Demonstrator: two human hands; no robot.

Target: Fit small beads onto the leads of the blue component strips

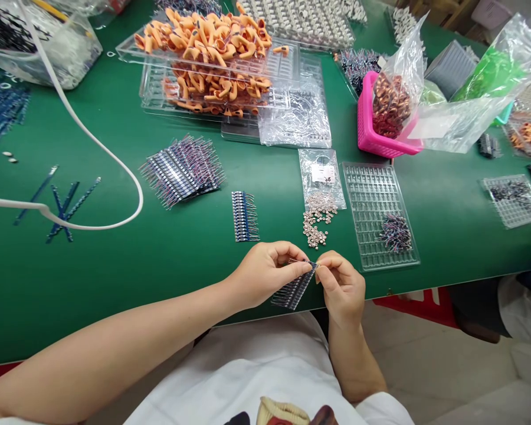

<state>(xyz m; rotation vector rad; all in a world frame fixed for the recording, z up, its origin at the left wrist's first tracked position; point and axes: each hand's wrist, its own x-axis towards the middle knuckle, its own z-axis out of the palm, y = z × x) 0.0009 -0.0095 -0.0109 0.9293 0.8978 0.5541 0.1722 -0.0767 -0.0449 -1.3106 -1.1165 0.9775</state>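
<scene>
Near the table's front edge, my left hand (268, 273) is closed on a panel of small circuit boards (294, 290) with thin wire leads sticking out to its left. The panel is tilted, and my fingers hide its upper part. My right hand (341, 284) pinches at the panel's upper right corner; whatever is between its fingertips is too small to make out. Just beyond my hands lies a loose pile of small round metallic parts (315, 227), spilling from a clear bag (321, 171) with a white label. Another blue board panel with leads (244, 216) lies to the left.
Left of centre sits a stack of wired board panels (183, 171). A white cable (135, 183) loops over blue strips (64, 206). Clear trays hold orange shells (221, 41). To the right are a clear tray (367, 200) with small wired parts and a pink basket (366, 127).
</scene>
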